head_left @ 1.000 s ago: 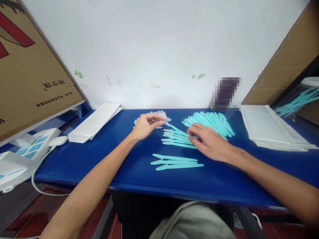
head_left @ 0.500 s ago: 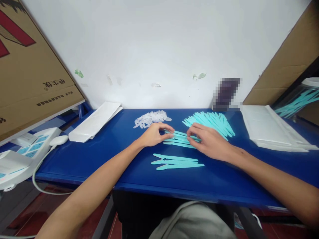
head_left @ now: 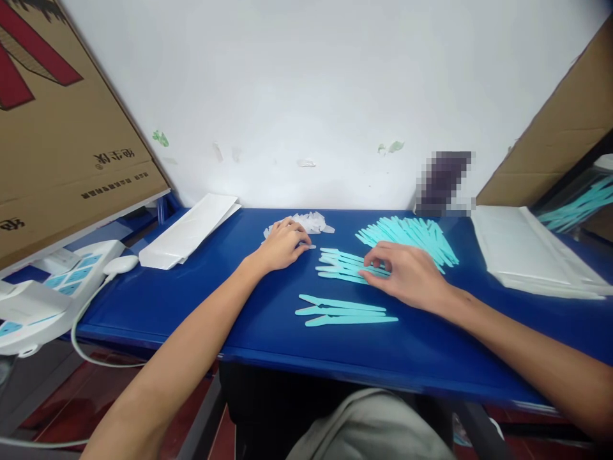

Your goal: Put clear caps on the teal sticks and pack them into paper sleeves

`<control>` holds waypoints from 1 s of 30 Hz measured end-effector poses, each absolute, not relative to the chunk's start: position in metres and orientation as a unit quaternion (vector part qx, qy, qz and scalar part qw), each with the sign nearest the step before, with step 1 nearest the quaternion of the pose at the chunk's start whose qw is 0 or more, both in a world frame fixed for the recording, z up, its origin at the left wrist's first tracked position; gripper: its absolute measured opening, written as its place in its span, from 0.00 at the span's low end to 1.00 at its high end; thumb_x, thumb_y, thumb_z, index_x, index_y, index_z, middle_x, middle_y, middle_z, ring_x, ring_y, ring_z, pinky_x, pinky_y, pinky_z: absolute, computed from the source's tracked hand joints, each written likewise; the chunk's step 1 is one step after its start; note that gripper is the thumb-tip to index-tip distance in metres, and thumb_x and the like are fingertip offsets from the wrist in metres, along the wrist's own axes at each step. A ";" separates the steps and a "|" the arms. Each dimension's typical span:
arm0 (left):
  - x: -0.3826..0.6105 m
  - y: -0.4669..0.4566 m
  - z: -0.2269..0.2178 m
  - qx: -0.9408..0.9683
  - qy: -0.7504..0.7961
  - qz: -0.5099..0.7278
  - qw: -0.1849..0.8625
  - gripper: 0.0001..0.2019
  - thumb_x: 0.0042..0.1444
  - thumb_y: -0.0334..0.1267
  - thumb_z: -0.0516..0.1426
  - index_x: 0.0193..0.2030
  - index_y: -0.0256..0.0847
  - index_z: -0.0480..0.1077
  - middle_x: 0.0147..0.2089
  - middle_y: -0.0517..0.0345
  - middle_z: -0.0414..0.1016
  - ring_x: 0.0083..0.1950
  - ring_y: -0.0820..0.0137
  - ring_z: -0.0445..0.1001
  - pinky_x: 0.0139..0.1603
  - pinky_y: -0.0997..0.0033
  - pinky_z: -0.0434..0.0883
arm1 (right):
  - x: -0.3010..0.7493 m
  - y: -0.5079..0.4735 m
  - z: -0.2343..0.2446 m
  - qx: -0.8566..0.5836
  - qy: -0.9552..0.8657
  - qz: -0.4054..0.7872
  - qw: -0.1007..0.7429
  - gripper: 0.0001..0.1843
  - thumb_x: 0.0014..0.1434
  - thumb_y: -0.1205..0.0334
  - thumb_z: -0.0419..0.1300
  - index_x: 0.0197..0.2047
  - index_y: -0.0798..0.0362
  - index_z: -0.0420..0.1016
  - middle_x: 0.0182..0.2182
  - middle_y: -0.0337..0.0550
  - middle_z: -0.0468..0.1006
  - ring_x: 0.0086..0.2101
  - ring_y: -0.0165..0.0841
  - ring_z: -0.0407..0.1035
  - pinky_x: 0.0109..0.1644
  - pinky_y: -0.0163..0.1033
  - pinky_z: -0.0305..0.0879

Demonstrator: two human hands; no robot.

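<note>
My left hand (head_left: 282, 246) rests over the near side of a pile of translucent plastic caps (head_left: 313, 222). Its fingers are partly spread, and one loose cap (head_left: 312, 247) lies by the fingertips. My right hand (head_left: 405, 271) hovers at the handle end of a row of turquoise eyebrow razors (head_left: 338, 262). Its thumb and forefinger are curved with a gap between the tips; whether they touch a razor handle is unclear. Closer to me lie three separate eyebrow razors (head_left: 345, 312), heads to the left. A larger fanned heap of eyebrow razors (head_left: 412, 233) sits behind my right hand.
On the blue table (head_left: 258, 319), a folded white packet (head_left: 191, 230) lies left and white plastic bags (head_left: 531, 255) lie right. A white power strip (head_left: 71, 281) with a cable is at far left. A cardboard box (head_left: 81, 128) and a clear jar (head_left: 584, 198) flank the table.
My left hand has left the row of razors and moved left and back to the cap pile. My right hand stays by the row. The view has shifted slightly.
</note>
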State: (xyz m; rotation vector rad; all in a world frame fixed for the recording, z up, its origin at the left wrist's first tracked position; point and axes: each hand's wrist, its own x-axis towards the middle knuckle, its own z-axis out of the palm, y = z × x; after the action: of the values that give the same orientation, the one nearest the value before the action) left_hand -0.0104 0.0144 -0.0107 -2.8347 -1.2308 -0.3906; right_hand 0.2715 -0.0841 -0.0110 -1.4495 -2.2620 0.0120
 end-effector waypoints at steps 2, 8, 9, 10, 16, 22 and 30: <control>-0.009 0.013 -0.008 -0.912 -0.390 -0.129 -0.001 0.10 0.66 0.39 0.55 0.44 0.40 0.78 0.47 0.48 0.78 0.54 0.54 0.66 0.56 0.52 0.63 | 0.270 -0.089 -0.008 -0.528 -0.810 0.009 0.255 0.13 0.57 0.48 0.62 0.34 0.50 0.75 0.29 0.39 0.76 0.26 0.31 0.66 0.30 0.38 0.53; -0.007 0.015 -0.012 -0.921 -0.343 -0.183 -0.004 0.10 0.68 0.37 0.53 0.47 0.41 0.76 0.43 0.51 0.79 0.48 0.59 0.70 0.51 0.59 0.65 | 0.269 -0.100 0.005 -0.391 -0.904 0.087 0.153 0.13 0.65 0.53 0.56 0.40 0.51 0.77 0.34 0.42 0.77 0.26 0.30 0.66 0.32 0.39 0.56; -0.007 0.015 -0.013 -0.920 -0.337 -0.199 -0.004 0.11 0.68 0.37 0.53 0.50 0.41 0.75 0.44 0.51 0.80 0.48 0.59 0.71 0.51 0.59 0.66 | 0.269 -0.100 0.007 -0.376 -0.913 0.103 0.123 0.12 0.66 0.53 0.56 0.41 0.50 0.77 0.36 0.42 0.77 0.27 0.30 0.66 0.32 0.39 0.57; -0.006 0.015 -0.014 -0.919 -0.331 -0.213 -0.004 0.12 0.68 0.37 0.53 0.53 0.41 0.75 0.45 0.51 0.80 0.48 0.60 0.71 0.52 0.59 0.66 | 0.268 -0.100 0.008 -0.369 -0.917 0.116 0.101 0.12 0.66 0.54 0.56 0.42 0.50 0.77 0.37 0.42 0.77 0.27 0.30 0.67 0.32 0.39 0.57; -0.002 0.012 -0.014 -0.909 -0.319 -0.268 0.004 0.16 0.69 0.35 0.51 0.56 0.37 0.75 0.51 0.44 0.79 0.51 0.58 0.74 0.56 0.56 0.67 | 0.265 -0.099 0.009 -0.386 -0.909 0.139 0.069 0.07 0.66 0.60 0.55 0.40 0.50 0.74 0.36 0.41 0.75 0.29 0.31 0.66 0.32 0.38 0.56; 0.003 0.010 -0.012 -0.836 -0.363 -0.382 -0.152 0.12 0.63 0.44 0.60 0.45 0.39 0.80 0.45 0.50 0.83 0.46 0.62 0.78 0.50 0.62 0.72 | 0.268 -0.099 0.008 -0.383 -0.912 0.121 0.085 0.07 0.65 0.62 0.53 0.34 0.50 0.68 0.29 0.38 0.73 0.30 0.33 0.64 0.42 0.42 0.58; 0.000 0.026 -0.016 -0.669 -0.386 -0.498 -0.394 0.26 0.55 0.51 0.63 0.55 0.36 0.75 0.48 0.48 0.80 0.44 0.66 0.76 0.49 0.66 0.72 | 0.272 -0.096 0.008 -0.474 -0.843 0.068 0.246 0.06 0.58 0.59 0.53 0.30 0.49 0.63 0.19 0.37 0.64 0.26 0.35 0.61 0.32 0.38 0.53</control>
State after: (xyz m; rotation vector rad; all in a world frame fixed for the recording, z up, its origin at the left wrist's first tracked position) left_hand 0.0002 0.0256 -0.0158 -2.8756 -1.6592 -2.1417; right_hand 0.2716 -0.0958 0.0078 -1.2942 -2.2995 0.1865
